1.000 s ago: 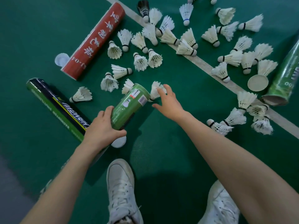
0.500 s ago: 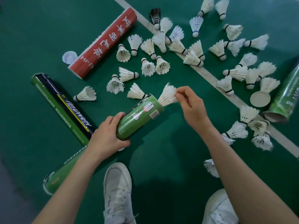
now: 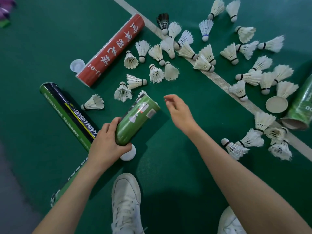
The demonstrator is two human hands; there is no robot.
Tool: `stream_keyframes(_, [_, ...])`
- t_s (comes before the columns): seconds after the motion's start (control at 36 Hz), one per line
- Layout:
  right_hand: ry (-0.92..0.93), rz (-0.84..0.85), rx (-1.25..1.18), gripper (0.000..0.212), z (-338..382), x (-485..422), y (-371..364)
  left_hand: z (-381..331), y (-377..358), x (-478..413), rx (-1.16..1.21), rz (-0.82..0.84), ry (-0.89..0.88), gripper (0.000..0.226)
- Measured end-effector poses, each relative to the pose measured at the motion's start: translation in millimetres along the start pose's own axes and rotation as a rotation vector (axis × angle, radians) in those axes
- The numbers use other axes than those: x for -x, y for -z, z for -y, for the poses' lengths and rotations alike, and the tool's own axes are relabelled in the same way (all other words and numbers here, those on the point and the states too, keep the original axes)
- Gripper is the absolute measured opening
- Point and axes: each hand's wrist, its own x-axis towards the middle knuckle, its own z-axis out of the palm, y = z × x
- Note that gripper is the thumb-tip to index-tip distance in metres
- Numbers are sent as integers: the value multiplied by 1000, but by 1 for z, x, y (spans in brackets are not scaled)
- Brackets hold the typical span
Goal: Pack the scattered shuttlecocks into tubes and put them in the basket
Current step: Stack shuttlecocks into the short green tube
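Crouched over the green court floor (image 3: 42, 48), with the left hand (image 3: 108, 146) wrapped round the lower end of a green tube (image 3: 137, 122), held tilted, open mouth aimed toward the floor's far edge. Right hand (image 3: 179, 112) just beside that mouth, holding nothing, fingers loosely curled and apart. Just past the mouth, white feather tips (image 3: 143, 95); cannot tell whether inside the tube or lying behind it. Shuttlecocks (image 3: 204, 63) scattered mostly toward the far and right edges of the floor, several across the white line (image 3: 219, 80), with one black one (image 3: 163, 20) among them. No basket in view.

Could crush or bend feathers by pushing a shuttlecock in skewed or skirt first, and may well jam it against any already inside. Could spill the contents by letting the uncapped tube dip. Might also knock away the white cap (image 3: 129, 155) lying just beside the left hand.

Readable: "BADMINTON SHUTTLECOCKS" along the dark tube (image 3: 69, 112) near the left edge, plus a large slanted brand word, spelling unsure. White Chinese characters and a code ending in 04 on the red tube (image 3: 111, 49). Barcode sticker and a shuttlecock picture on the held tube, print too small. "OO" on the second green tube (image 3: 302, 105) at the right edge.
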Motion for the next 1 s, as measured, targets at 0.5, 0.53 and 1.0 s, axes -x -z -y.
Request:
stream_keyframes(0.5, [300, 448, 1258, 67, 28, -69, -57, 41, 12, 0, 96, -7, 170, 89])
stream_keyframes(0.53, [305, 412, 1244, 61, 26, -67, -56, 41, 13, 0, 97, 1, 171, 89])
stream_keyframes(1.0, [76, -223, -195, 9, 36, 1, 30, -2, 11, 8, 63, 57, -2, 84])
